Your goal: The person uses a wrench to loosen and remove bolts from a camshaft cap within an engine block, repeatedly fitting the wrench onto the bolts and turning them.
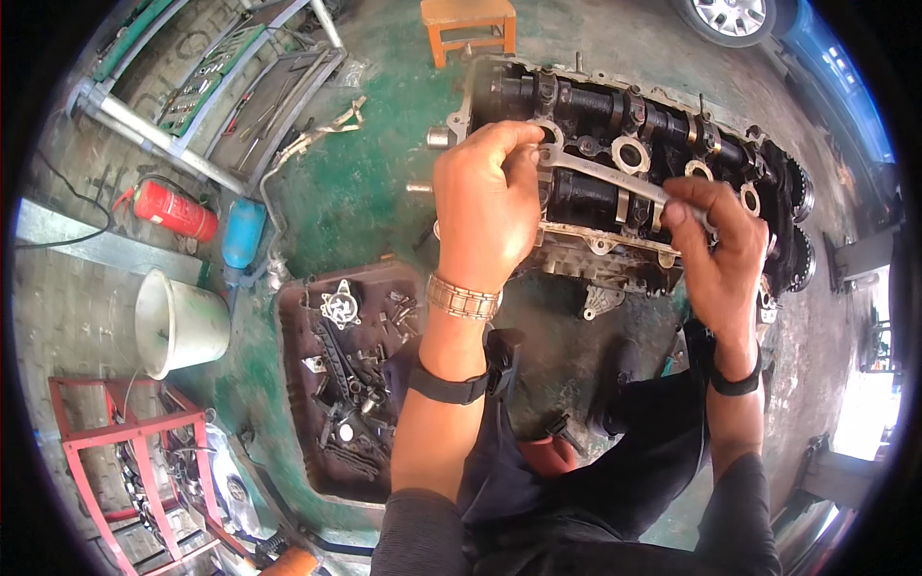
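Note:
A long silver wrench (610, 175) lies slantwise over the cylinder head (600, 245), which has dark, oily camshafts (588, 104). My left hand (488, 197), with a metal watch on its wrist, pinches thumb and fingers at the wrench's left end, beside a round opening in the head. Around the other end of the wrench curl the fingers of my right hand (718, 250), hiding that end. Several pale rings line the middle of the head, among them a ring (631, 155) just above the wrench.
Left of my legs, a brown tray (288, 384) holds loose engine parts. Further left stand a white bucket (182, 322), a red fire extinguisher (176, 210), a blue bottle (244, 233) and a red metal frame (134, 427). A wooden stool (469, 24) is beyond the head.

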Available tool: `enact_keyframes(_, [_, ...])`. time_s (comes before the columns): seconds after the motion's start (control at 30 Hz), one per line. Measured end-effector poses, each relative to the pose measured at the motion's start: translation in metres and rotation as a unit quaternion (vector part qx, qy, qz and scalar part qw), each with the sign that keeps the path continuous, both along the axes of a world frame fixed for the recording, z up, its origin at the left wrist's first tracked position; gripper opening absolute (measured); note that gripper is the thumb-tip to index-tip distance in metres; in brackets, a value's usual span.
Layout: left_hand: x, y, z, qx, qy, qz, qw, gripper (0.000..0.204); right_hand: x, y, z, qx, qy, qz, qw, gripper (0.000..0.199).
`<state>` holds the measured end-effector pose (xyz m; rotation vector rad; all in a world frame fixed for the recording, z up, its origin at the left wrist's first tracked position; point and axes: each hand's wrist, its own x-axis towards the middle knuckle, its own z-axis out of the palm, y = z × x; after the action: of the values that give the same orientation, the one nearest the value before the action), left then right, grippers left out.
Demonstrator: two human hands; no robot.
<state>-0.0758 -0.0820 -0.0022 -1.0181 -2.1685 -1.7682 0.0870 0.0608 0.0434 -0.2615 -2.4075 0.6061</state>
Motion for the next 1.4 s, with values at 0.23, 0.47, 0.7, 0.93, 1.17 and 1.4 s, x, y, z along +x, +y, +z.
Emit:
enact_keyframes(0.23, [0.001,-0.001,-0.001,0.028,0.011,-0.007,1.000,0.016,-0.001,-0.035,-0.003,0.068,0.002,0.216,0.974,0.028])
enact_keyframes(0.47, [0.001,0.002,0.001,0.062,0.040,-0.004,0.997,0.015,-0.010,-0.055,-0.009,0.053,-0.018,0.284,0.957,0.035])
enact_keyframes(0.7, [0.001,-0.006,0.003,0.073,0.011,0.003,0.997,0.016,-0.002,-0.030,0.004,-0.164,0.146,0.173,0.960,0.018])
enact_keyframes(0.93, [0.003,0.000,0.004,0.062,0.018,0.001,0.998,0.017,-0.008,0.010,-0.007,-0.382,0.171,0.081,0.905,0.024])
enact_keyframes(1.17, [0.003,-0.001,0.004,0.056,0.018,0.006,0.998,0.018,-0.013,0.012,-0.018,-0.453,0.119,0.044,0.883,0.020])
enact_keyframes(1.4, [0.003,-0.001,0.004,0.058,0.025,0.001,0.998,0.017,-0.013,0.016,-0.022,-0.491,0.139,0.096,0.855,0.019])
